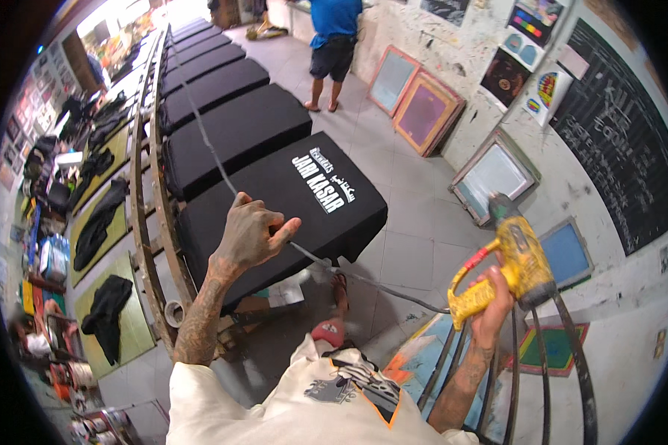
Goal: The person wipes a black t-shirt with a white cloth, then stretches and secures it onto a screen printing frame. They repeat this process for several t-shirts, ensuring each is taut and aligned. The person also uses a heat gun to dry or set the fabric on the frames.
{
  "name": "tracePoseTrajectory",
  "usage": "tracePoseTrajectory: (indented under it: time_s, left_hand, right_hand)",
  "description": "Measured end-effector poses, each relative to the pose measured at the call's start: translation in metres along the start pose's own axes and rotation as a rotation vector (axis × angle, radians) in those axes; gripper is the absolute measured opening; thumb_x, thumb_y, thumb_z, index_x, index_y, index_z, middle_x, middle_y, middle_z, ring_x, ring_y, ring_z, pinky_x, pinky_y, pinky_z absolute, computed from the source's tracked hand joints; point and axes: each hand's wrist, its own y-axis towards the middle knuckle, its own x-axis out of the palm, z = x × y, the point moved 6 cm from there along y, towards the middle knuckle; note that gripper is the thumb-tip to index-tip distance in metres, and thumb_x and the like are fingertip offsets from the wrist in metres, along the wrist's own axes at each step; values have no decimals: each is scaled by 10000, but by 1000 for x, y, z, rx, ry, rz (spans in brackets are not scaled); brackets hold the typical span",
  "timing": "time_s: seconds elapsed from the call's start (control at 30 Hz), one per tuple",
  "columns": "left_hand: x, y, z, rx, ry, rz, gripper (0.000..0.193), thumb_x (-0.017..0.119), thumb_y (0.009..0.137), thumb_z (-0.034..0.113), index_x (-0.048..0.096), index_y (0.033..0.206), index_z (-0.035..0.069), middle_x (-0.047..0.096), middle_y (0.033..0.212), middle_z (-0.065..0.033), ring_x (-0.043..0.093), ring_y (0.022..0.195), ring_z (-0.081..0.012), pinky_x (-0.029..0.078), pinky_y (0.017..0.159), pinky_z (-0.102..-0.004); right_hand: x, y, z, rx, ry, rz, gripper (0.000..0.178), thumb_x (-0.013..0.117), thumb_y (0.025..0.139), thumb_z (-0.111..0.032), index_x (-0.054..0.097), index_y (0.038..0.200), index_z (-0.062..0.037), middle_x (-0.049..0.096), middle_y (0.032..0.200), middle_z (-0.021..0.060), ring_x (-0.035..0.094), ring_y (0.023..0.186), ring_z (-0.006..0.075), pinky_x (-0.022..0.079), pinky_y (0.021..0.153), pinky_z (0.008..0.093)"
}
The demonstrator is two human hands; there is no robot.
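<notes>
My right hand (495,300) is wrapped round the handle of a yellow heat gun (525,256), whose dark nozzle points up toward the wall. From the base of its handle a grey power cord (393,292) runs left across to my left hand (254,231). Closed fingers hold the cord there, above the nearest black shirt (274,193), which is stretched over a board. White lettering is printed on that shirt's right part. Beyond my left hand the cord continues up and away over the row of boards.
More black shirts (234,126) on boards recede in a row beside a long wooden rail (150,222). Framed screens (495,174) lean against the right wall below a chalkboard (616,126). Dark metal bars (542,363) stand by my right forearm. A person in blue (334,44) stands further back.
</notes>
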Motion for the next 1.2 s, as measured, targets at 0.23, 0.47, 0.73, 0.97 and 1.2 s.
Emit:
tracePoseTrajectory:
  time_s: [0.23, 0.47, 0.73, 0.97, 1.2]
  left_hand:
    - [37, -15, -46, -237, -113, 308, 425, 707, 850, 235, 498, 500, 116, 418, 477, 11, 350, 552, -171, 327, 787, -342]
    - [74, 5, -66, -371, -222, 401, 356, 715, 755, 122, 482, 486, 129, 423, 461, 33, 362, 515, -148, 351, 775, -334]
    - [99, 40, -85, -443, -349, 469, 355, 711, 720, 122, 469, 461, 129, 404, 437, 37, 350, 494, -144, 352, 731, -328]
    - [118, 30, -102, -548, -269, 518, 362, 712, 718, 106, 452, 467, 134, 379, 439, 40, 338, 487, -146, 336, 707, -334]
    - [126, 40, -116, -540, -261, 527, 354, 709, 725, 89, 457, 479, 128, 394, 449, 36, 342, 483, -141, 331, 697, -333]
  right_hand:
    - [154, 89, 43, -190, -398, -547, 242, 672, 896, -55, 648, 1135, -21, 672, 1008, 60, 651, 863, 156, 531, 790, 321]
    - [259, 159, 84, 100, -761, -980, 309, 772, 860, -156, 659, 1107, -7, 684, 969, 52, 643, 856, 128, 538, 770, 307]
    - [320, 174, 140, 112, -1230, -1339, 421, 793, 856, -263, 654, 1135, 20, 713, 974, 99, 665, 878, 149, 562, 791, 360]
    - [331, 160, 143, 104, -1109, -1404, 693, 812, 829, -260, 467, 1378, -15, 696, 1135, 135, 669, 1049, 208, 529, 949, 374]
    - [330, 150, 155, 139, -1124, -1414, 830, 799, 838, -247, 317, 1485, -51, 683, 1179, 146, 659, 1131, 232, 521, 998, 375]
